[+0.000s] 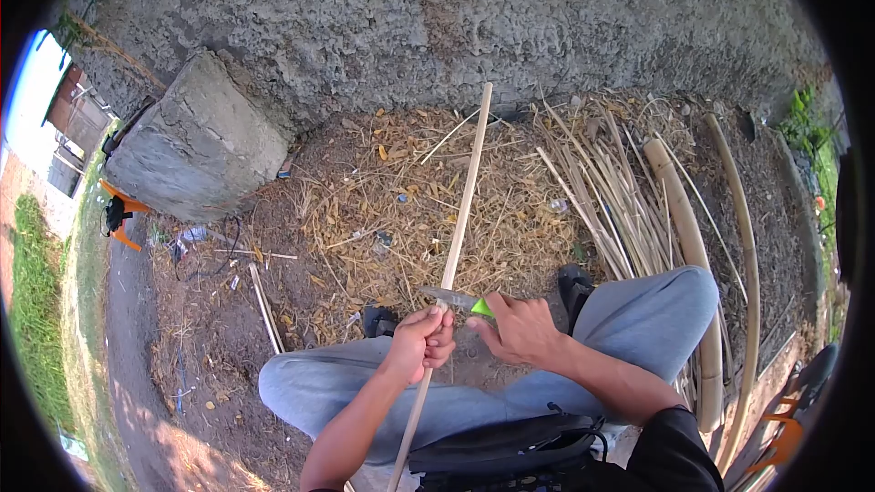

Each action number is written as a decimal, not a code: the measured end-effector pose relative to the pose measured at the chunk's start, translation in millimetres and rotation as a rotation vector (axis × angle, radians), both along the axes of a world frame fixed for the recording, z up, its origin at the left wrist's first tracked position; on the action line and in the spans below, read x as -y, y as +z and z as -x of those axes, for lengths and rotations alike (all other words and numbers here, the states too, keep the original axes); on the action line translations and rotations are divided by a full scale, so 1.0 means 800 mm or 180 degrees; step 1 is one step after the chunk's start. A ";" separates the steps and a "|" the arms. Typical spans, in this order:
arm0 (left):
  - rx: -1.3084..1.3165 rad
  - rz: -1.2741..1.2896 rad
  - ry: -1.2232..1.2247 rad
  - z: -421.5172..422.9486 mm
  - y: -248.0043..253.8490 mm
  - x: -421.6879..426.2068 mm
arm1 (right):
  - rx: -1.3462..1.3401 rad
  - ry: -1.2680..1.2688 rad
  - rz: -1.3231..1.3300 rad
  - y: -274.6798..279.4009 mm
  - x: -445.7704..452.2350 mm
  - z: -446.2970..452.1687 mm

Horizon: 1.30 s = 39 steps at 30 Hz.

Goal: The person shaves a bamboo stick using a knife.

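Observation:
A long pale bamboo strip (467, 191) runs from near the wall down past my knees in the head view. My left hand (421, 343) is closed around it at about its middle, in front of my lap. In my right hand (518, 330) is a knife (480, 306) with a bright green part on its handle, the fingers wrapped round the grip. Its grey blade points left and lies against or just over the strip, right above my left fingers. Whether the edge bites into the strip I cannot tell.
Split bamboo strips (609, 191) lie piled at the right, beside thick bamboo poles (679, 210). A rough wall (437, 27) stands ahead, with a concrete block (205, 141) at the left. Shavings and dry leaves (383, 210) litter the ground. A short piece (265, 305) lies left.

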State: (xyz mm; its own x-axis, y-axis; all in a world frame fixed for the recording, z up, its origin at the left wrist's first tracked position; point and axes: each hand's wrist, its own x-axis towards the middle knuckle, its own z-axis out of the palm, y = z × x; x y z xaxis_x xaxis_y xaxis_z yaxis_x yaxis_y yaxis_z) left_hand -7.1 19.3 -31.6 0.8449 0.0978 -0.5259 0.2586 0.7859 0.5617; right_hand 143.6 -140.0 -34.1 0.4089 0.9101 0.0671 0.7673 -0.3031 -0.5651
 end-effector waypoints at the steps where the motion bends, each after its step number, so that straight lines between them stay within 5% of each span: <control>1: -0.0006 0.0001 -0.0003 0.000 0.000 -0.001 | -0.0037 0.0057 -0.0004 0.004 0.000 -0.001; 39: -0.0117 -0.0070 0.0079 -0.003 -0.003 0.006 | -0.0088 0.0032 -0.1002 -0.033 0.000 0.006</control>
